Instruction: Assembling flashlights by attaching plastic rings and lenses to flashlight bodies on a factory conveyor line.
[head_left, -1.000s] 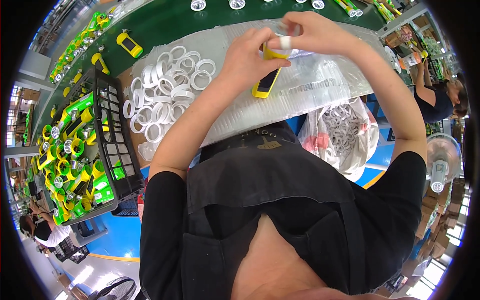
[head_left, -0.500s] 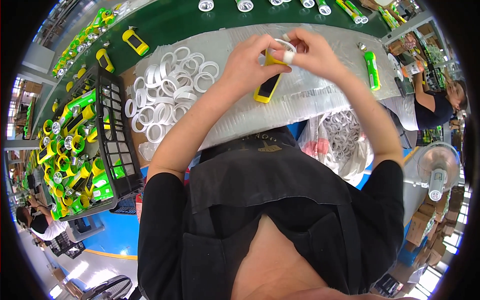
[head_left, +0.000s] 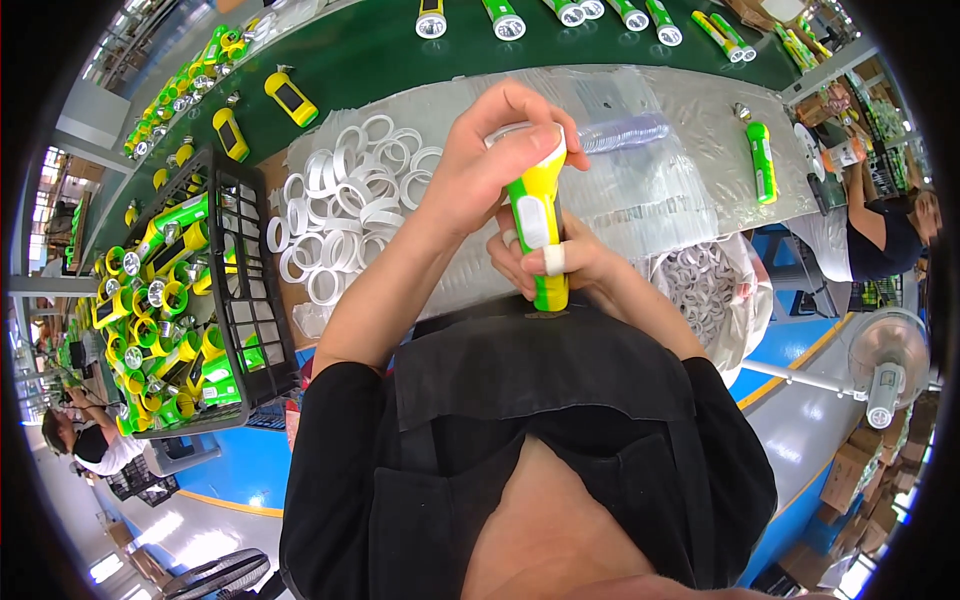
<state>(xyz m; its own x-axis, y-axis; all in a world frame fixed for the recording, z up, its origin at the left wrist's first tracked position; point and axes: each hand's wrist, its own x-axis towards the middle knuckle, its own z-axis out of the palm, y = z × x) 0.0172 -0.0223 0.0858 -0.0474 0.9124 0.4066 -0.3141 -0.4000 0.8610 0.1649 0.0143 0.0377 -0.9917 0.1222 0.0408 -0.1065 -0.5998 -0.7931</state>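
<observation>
A yellow and green flashlight [head_left: 542, 222] is between my hands, its head end up and its tail toward my apron. My left hand [head_left: 500, 150] is closed over the head end, where part of a white ring [head_left: 512, 132] shows under the fingers. Lower down, my right hand [head_left: 555, 258] wraps around the body, with white tape on its fingers. To the left of my left hand lies a heap of white plastic rings [head_left: 345, 190]. Beyond my hands a row of clear lens discs [head_left: 625, 132] rests on the plastic-covered table [head_left: 640, 205].
At the left, a black crate [head_left: 245, 290] holds many flashlight parts. A white sack [head_left: 740, 300] of rings hangs by the table's right front edge. One flashlight [head_left: 761, 165] lies at the right. More flashlights [head_left: 505, 20] line the green bench. A fan [head_left: 885, 370] stands right; co-workers sit both sides.
The flashlight has come closer to my body and now points its head away. My right hand has moved from the head end down to the body; my left hand now covers the head.
</observation>
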